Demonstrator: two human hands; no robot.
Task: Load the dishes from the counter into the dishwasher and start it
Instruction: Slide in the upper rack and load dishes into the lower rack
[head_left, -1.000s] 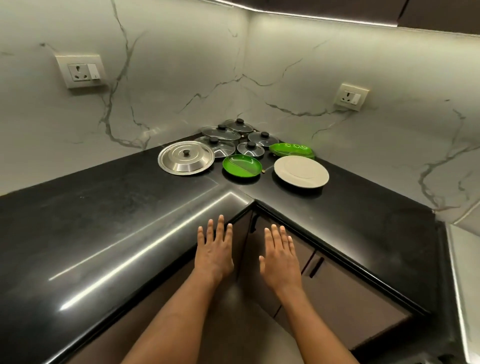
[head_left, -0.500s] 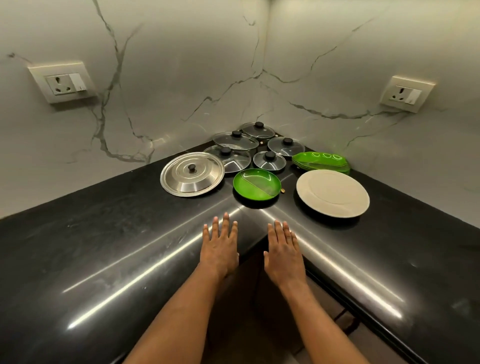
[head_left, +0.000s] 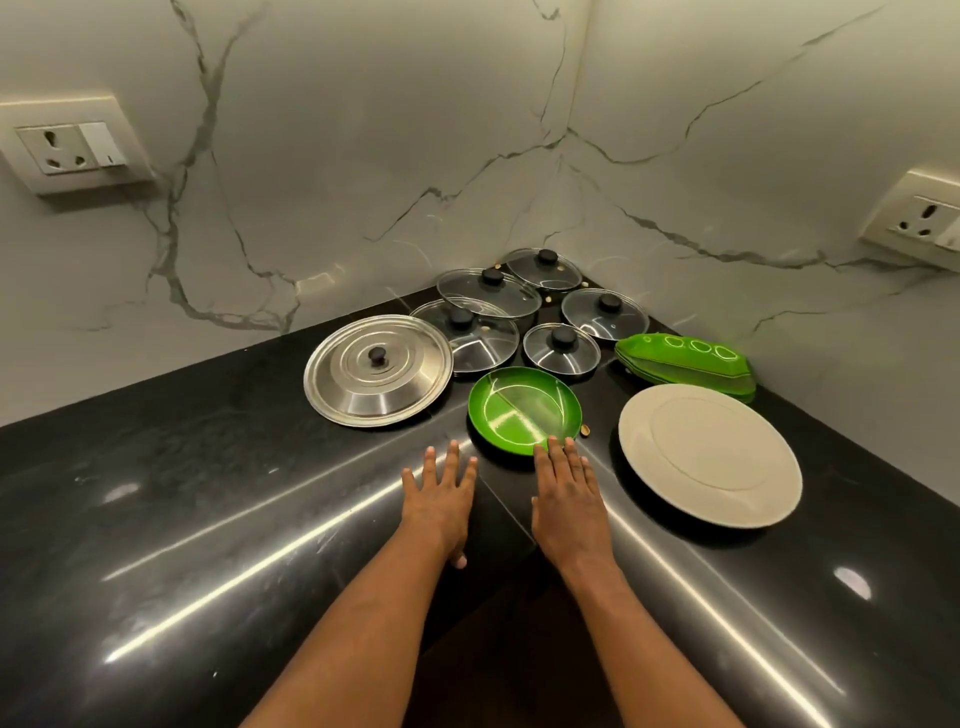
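Reaching forward over the black worktop (head_left: 208, 493), both hands are flat, palms down, with fingers straight and slightly spread, and they hold nothing. The left hand (head_left: 441, 499) lies over bare stone just short of the dishes, its fingertips near the green plate (head_left: 522, 410) but apart from it. The right hand (head_left: 569, 493) is just beside the left, and its fingertips (head_left: 551, 447) come to the near rim of that plate. Whether they press on it I cannot tell.

The dishes sit gathered in the inner corner of the L-shaped worktop, against the veined marble wall (head_left: 363, 156). The green plate is round and shallow and stands foremost. To its left a large steel lid (head_left: 378, 370) with a dark knob lies flat, knob up. Behind these, five glass lids (head_left: 561, 348) with black knobs cluster toward the corner, some overlapping. The one nearest the steel lid has its edge hidden behind that lid's rim.

To the right of the green plate a large white plate (head_left: 709, 454) lies flat, apart from the hands. Just behind it is a low stack of green trays (head_left: 685, 364) with small oval hollows along the top. A small brown bit (head_left: 585, 429) lies on the stone just beside the green plate's right edge. One socket (head_left: 67, 145) is set in the wall at the far left and a second socket (head_left: 924, 221) at the far right.
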